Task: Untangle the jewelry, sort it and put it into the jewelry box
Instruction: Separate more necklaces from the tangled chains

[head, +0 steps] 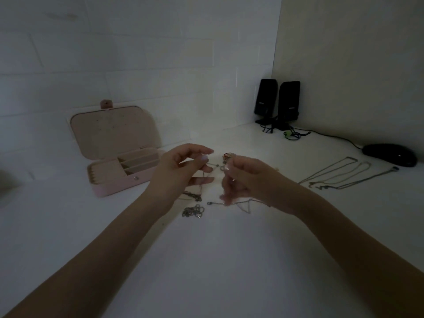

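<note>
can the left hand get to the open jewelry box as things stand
Probably yes: the jewelry box lies open just left of the left hand, nothing between them, though that hand pinches a chain.

Bare forearms, no sleeves; pale-polished nails on left hand (181, 168).

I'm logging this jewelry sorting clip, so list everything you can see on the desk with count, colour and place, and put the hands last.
jewelry box: one, pink, lid open, desk left.
thin chain: one, silvery, held between both hands.
tangled chains: small heap, silvery, desk below the hands.
laid-out necklaces: several, exact count unclear, pale metal, desk right.
ring: one, reddish, behind the hands; blurred.
speakers: two, black, back corner.
mouse: one, black, far right.
desk: one, white.
left hand: pinches the chain.
right hand: pinches the chain.
</note>
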`<control>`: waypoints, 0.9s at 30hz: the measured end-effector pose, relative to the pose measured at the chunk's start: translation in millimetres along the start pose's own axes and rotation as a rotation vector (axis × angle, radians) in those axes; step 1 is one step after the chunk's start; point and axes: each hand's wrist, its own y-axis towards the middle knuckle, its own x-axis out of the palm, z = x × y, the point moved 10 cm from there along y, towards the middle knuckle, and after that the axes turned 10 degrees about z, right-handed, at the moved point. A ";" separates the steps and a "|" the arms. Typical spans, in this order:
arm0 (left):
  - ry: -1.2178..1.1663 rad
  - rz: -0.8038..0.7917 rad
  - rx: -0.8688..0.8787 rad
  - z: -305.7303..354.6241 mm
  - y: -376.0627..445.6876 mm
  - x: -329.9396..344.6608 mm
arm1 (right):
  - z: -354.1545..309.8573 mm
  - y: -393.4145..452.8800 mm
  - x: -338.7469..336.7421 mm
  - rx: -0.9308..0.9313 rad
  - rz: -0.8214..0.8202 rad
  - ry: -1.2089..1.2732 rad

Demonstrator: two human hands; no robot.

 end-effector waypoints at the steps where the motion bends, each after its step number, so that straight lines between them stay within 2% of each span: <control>1: 0.056 -0.034 0.012 -1.8 0.6 2.5 | -0.5 -1.8 -1.2 0.033 -0.006 0.075; 6: 0.245 -0.352 0.022 -14.2 -17.2 33.0 | -4.4 -3.0 -13.0 0.034 0.055 0.054; 8: 0.312 -0.412 0.050 -16.9 -20.6 37.6 | -6.3 -2.5 -19.3 0.035 0.087 0.084; 12: 0.400 -0.364 0.066 -20.5 -12.2 28.8 | -10.4 -2.1 -38.5 0.045 0.174 0.188; 18: 0.405 -0.155 0.098 -13.7 8.4 -2.0 | -13.8 -3.1 -60.8 0.002 0.291 0.113; 23: 0.388 -0.144 0.087 -17.5 19.3 -16.4 | -15.5 -2.4 -72.8 -0.028 0.366 0.176; 27: 0.398 -0.116 -0.032 -30.9 22.8 -25.2 | -16.8 -3.3 -82.9 -0.047 0.406 0.288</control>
